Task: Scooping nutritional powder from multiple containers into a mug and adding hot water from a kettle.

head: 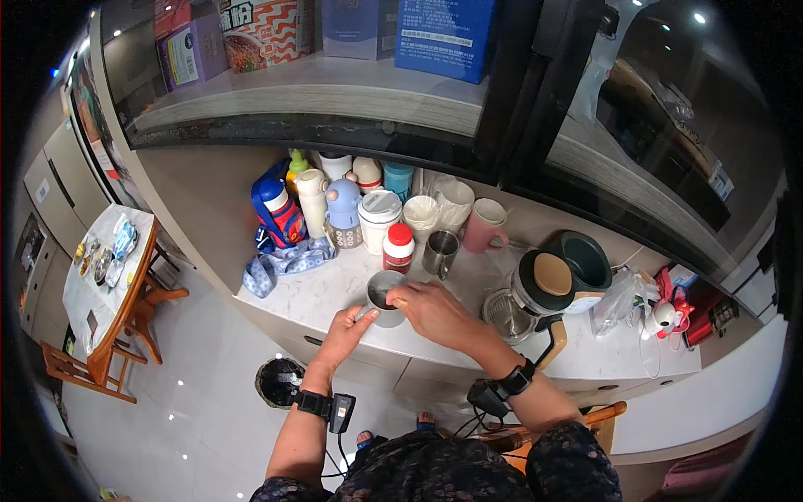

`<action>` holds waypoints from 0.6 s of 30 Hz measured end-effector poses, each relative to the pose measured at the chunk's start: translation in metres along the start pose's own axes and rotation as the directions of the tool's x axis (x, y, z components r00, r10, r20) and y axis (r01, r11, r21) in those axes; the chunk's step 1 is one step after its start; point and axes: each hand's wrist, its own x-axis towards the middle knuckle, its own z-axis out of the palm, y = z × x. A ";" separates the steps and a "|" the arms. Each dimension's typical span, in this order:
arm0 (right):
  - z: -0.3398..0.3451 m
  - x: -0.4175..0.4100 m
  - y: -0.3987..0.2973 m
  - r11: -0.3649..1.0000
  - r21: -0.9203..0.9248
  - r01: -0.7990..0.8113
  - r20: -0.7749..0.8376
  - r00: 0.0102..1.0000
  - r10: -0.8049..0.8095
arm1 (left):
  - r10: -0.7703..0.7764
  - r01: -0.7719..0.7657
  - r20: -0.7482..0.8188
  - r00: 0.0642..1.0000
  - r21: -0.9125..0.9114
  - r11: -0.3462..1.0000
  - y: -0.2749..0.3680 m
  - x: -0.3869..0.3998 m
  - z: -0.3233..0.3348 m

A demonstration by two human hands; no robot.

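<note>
A pale grey mug (386, 318) stands near the front edge of the marble-look counter. The fingers of my left hand (343, 339) grip its handle on the left side. Over the mug's right rim, my right hand (439, 314) has its fingertips drawn together at the opening. Whether they pinch something is hidden by the fingers. The inside of the mug looks dark towards the bottom. Just behind it stands a dark red bottle with a red cap (399, 248). A steel mug (441, 252) is to the right of that bottle.
Several bottles and cups line the back, including a white lidded cup (379, 219) and a pink mug (482, 229). At right sits a coffee maker with a glass jug (509, 315). Glass-fronted cabinets (313, 128) overhang the counter. A dark bin (279, 381) stands on the floor.
</note>
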 end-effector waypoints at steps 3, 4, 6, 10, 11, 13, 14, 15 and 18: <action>0.001 0.001 0.003 0.992 0.128 -0.023 -0.151 0.988 0.043 | 0.001 -0.001 -0.004 1.000 -0.013 1.000 -0.001 0.000 0.000; -0.001 0.000 0.006 0.984 0.164 -0.072 -0.122 0.988 0.093 | 0.002 -0.002 -0.003 1.000 -0.021 1.000 -0.002 0.000 0.000; -0.006 -0.003 0.006 0.972 0.199 -0.122 -0.089 0.986 0.142 | 0.007 -0.007 0.002 1.000 -0.026 1.000 -0.003 -0.001 0.000; -0.001 -0.011 0.002 0.981 0.175 -0.086 -0.143 0.983 0.111 | 0.015 -0.015 0.007 1.000 -0.088 0.996 -0.013 0.002 0.000; 0.003 -0.013 0.003 0.988 0.141 -0.070 -0.131 0.987 0.088 | 0.012 -0.011 0.010 1.000 -0.087 0.996 -0.016 0.001 0.000; 0.003 -0.015 0.004 0.987 0.147 -0.068 -0.145 0.985 0.090 | -0.010 0.012 0.018 1.000 -0.084 0.996 -0.014 0.002 0.000; 0.003 -0.015 0.004 0.986 0.154 -0.063 -0.154 0.984 0.087 | -0.009 0.011 0.022 1.000 -0.082 0.997 -0.013 0.002 0.000; 0.002 -0.015 0.003 0.986 0.154 -0.065 -0.155 0.984 0.090 | -0.010 0.012 0.020 1.000 -0.072 0.997 -0.012 0.002 0.000; 0.001 -0.015 0.003 0.987 0.155 -0.047 -0.186 0.980 0.076 | -0.014 0.016 0.020 1.000 -0.082 0.996 -0.010 0.002 0.000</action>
